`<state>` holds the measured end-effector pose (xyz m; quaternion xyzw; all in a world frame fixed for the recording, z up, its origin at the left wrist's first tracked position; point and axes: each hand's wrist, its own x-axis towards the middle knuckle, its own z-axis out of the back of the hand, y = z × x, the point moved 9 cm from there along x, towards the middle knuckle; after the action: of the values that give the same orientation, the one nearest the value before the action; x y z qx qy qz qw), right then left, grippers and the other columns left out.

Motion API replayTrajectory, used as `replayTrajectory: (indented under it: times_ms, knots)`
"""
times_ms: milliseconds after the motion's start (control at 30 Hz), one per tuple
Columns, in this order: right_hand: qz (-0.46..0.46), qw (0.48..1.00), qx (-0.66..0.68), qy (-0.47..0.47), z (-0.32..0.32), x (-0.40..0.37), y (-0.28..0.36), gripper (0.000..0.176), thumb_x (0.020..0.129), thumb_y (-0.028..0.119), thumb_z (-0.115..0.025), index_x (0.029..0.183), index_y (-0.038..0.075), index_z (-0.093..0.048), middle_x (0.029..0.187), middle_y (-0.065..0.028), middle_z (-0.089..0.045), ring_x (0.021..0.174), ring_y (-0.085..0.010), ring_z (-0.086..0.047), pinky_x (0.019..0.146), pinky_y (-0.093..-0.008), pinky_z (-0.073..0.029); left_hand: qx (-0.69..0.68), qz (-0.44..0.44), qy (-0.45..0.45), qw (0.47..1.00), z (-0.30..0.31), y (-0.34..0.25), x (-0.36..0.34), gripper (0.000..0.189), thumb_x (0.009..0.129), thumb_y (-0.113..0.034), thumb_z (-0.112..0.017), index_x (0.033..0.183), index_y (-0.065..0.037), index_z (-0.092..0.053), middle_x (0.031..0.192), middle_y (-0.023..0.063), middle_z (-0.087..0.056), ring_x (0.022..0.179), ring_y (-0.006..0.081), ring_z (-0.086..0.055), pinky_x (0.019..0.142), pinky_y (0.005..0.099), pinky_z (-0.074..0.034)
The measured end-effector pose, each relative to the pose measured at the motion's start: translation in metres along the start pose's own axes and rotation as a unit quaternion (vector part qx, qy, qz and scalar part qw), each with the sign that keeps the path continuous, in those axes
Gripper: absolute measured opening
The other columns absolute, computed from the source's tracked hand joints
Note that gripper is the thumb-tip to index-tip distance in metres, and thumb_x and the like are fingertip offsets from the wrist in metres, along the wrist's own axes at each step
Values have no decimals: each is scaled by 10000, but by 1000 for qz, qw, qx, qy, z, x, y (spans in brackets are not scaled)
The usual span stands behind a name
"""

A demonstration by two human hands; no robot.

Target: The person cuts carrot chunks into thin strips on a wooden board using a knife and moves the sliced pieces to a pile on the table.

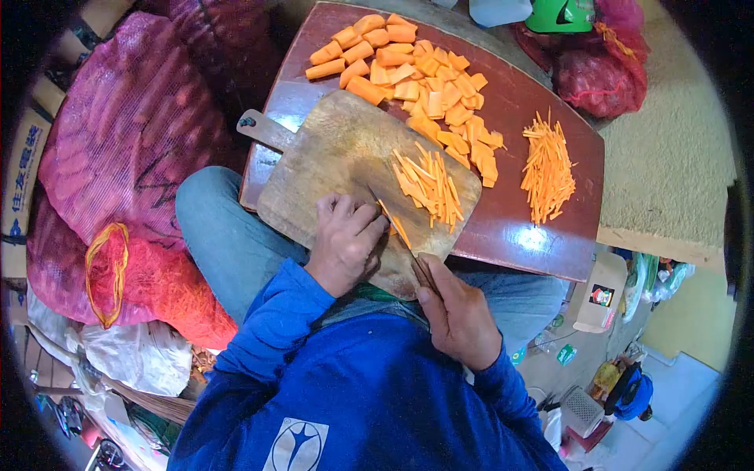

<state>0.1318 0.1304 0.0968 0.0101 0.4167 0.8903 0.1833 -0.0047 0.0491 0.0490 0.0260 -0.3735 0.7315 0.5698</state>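
My right hand [459,314] is closed round the handle of a knife [419,271], its blade slanting up and left across the wooden cutting board [314,165]. On the blade's left side my left hand [345,239] is curled with bent fingers, pressing a carrot piece to the board; the fingers hide most of it. Thin orange slivers [402,231] lie along the blade. Further right on the board rests a loose heap of carrot strips [430,188]. The board lies over a dark red tabletop [518,243], its handle pointing left.
Carrot chunks [359,51] and flat carrot slices [448,90] are spread behind the board. A second pile of carrot strips [547,169] sits on the tabletop's right. Pink mesh sacks [133,133] stand at left, and a red mesh bag [605,74] lies at the back right.
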Motion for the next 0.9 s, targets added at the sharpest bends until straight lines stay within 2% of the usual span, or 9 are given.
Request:
replayTrajectory:
  times_ms: [167, 267, 333, 467, 567, 667, 733, 833, 900]
  knots:
    - [-43, 999, 8, 28, -14, 27, -10, 484, 1079, 174, -585, 1520, 7, -477, 1187, -333, -710, 1057, -520, -711, 875, -561, -595, -4, 2, -8, 1000, 2, -2, 1, 412, 696, -88, -794, 1103, -38, -754, 1063, 88, -660, 1015, 318, -600, 962, 529, -423]
    - [-12, 1000, -21, 15, -7, 30, -4, 482, 1072, 162, -601, 1512, 5, -483, 1175, -334, -710, 1054, -517, -711, 866, -558, -596, -3, 5, -7, 1000, -1, 2, 1, 410, 694, -93, -790, 1097, -28, -753, 1058, 91, -656, 1012, 322, -597, 964, 532, -422]
    - [-25, 1000, 11, 4, 2, 12, -2, 443, 1060, 155, -611, 1461, -2, -506, 1127, -330, -710, 1022, -519, -710, 824, -563, -590, -3, 18, -4, 1000, -3, 4, -3, 418, 689, -97, -789, 1100, -24, -752, 1057, 93, -652, 1011, 326, -595, 966, 534, -421]
    - [-5, 1000, 16, -25, -8, 10, -5, 440, 1059, 148, -609, 1458, -10, -513, 1126, -334, -710, 1026, -522, -709, 823, -560, -588, -10, 12, 3, 1000, 0, 2, -3, 429, 675, -95, -787, 1095, -19, -748, 1054, 102, -638, 1014, 336, -590, 972, 539, -420]
    - [-24, 1000, 7, 12, -15, 33, -9, 478, 1057, 130, -614, 1499, -10, -496, 1148, -347, -705, 1053, -528, -706, 854, -555, -590, -12, 8, -4, 1000, 0, 1, -3, 429, 664, -95, -784, 1084, -18, -744, 1042, 101, -634, 1017, 332, -585, 976, 534, -420]
    - [28, 999, 12, 8, -5, 34, 3, 452, 1061, 129, -610, 1479, -13, -514, 1116, -353, -700, 1036, -539, -699, 846, -561, -584, -5, 3, -13, 1000, -2, 4, -3, 426, 659, -97, -780, 1077, -20, -742, 1025, 99, -628, 1014, 327, -580, 981, 527, -420]
    - [23, 999, 27, -21, 3, 16, 4, 435, 1055, 144, -606, 1450, -20, -529, 1080, -353, -694, 1006, -551, -689, 826, -569, -575, -4, 9, -18, 1000, -1, 4, -5, 425, 659, -97, -779, 1075, -21, -742, 1015, 98, -624, 1013, 327, -577, 985, 523, -418]
    - [-28, 999, 29, 5, -8, 14, -5, 437, 1052, 139, -608, 1448, -29, -535, 1086, -351, -699, 1012, -551, -690, 833, -563, -578, -7, 7, -11, 1000, -1, 3, -3, 395, 674, -87, -775, 1062, -22, -739, 999, 97, -615, 1011, 326, -578, 979, 516, -414]
    - [-17, 1000, 13, 1, -11, 31, -4, 444, 1054, 135, -606, 1458, -32, -529, 1093, -353, -700, 1021, -550, -692, 841, -563, -578, -12, 11, -21, 1000, 0, 3, -2, 365, 689, -75, -768, 1047, -19, -736, 993, 99, -612, 1006, 326, -575, 967, 508, -412]
